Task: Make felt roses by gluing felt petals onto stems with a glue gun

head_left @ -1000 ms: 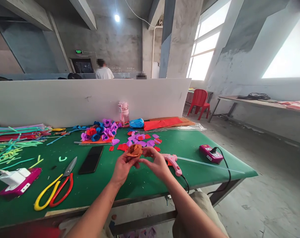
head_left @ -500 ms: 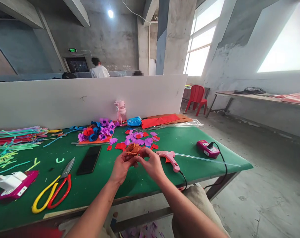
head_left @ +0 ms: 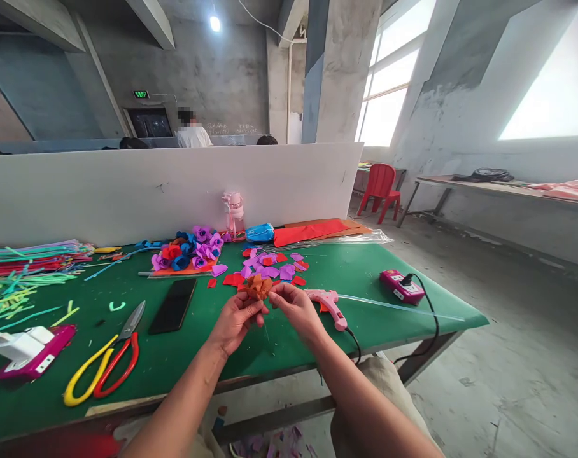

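Observation:
An orange-brown paper flower point(head_left: 258, 287) is held up over the near part of the green table. My left hand point(head_left: 236, 319) is closed round its base, thumb against the fingers. Fingertips of my right hand point(head_left: 293, 310) pinch the flower's right edge. Just right of that hand lies a pink glue gun point(head_left: 331, 305) with a clear glue stick in its back. Beyond the flower, purple and red petals point(head_left: 268, 272) are scattered on the table. Finished purple, blue and red paper flowers point(head_left: 190, 249) are heaped further left.
On the green table point(head_left: 365, 267) lie scissors point(head_left: 119, 356), a black phone point(head_left: 173, 306), pipe cleaners point(head_left: 31, 261) and two magenta power sockets point(head_left: 401, 287). A pink bottle point(head_left: 234, 213) stands by the white partition point(head_left: 126, 191). Behind it is a person in white point(head_left: 193, 135).
My hands have drawn slightly apart, and the right one has shifted to the flower's right edge. The flower has turned a little more upright in my left hand.

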### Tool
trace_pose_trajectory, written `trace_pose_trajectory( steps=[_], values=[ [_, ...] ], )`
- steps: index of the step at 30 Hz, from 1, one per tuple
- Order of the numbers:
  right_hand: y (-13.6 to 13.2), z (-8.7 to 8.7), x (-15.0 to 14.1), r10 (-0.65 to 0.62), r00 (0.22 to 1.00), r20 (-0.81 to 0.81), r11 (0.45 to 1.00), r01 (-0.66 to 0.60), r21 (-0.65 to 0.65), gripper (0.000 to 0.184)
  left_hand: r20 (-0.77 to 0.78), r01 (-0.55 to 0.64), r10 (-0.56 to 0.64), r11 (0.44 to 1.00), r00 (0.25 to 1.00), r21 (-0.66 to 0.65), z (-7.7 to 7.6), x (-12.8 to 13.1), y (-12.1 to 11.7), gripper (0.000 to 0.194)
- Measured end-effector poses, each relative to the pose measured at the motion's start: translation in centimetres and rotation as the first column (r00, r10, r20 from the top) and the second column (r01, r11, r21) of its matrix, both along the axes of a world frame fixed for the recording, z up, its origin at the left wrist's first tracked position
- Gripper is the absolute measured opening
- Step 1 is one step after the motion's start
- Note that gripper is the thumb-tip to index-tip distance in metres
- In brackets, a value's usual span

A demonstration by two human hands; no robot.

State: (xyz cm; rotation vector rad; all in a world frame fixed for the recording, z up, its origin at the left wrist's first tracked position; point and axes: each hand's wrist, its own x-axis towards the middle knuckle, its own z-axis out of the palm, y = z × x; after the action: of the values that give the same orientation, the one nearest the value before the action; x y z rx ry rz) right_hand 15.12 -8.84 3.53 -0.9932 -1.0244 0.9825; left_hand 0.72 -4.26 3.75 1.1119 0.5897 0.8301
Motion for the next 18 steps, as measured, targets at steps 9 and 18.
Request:
trace_pose_trajectory(
  steps=[9, 18],
  values=[
    [-0.3, 0.3, -0.3, 0.112, 0.988, -0.109, 0.993, -0.115, -0.027, 0.03, -0.022, 0.046, -0.046, 0.998, 0.999, 0.034, 0.0, 0.2, -0.1, 0.024],
    [-0.1, -0.1, 0.3, -0.087, 0.996, -0.01, 0.996, 0.086, -0.028, 0.033, -0.177, -0.329, 0.541, 0.706, 0.822, 0.627, -0.7, -0.1, 0.7, 0.019]
  ],
)
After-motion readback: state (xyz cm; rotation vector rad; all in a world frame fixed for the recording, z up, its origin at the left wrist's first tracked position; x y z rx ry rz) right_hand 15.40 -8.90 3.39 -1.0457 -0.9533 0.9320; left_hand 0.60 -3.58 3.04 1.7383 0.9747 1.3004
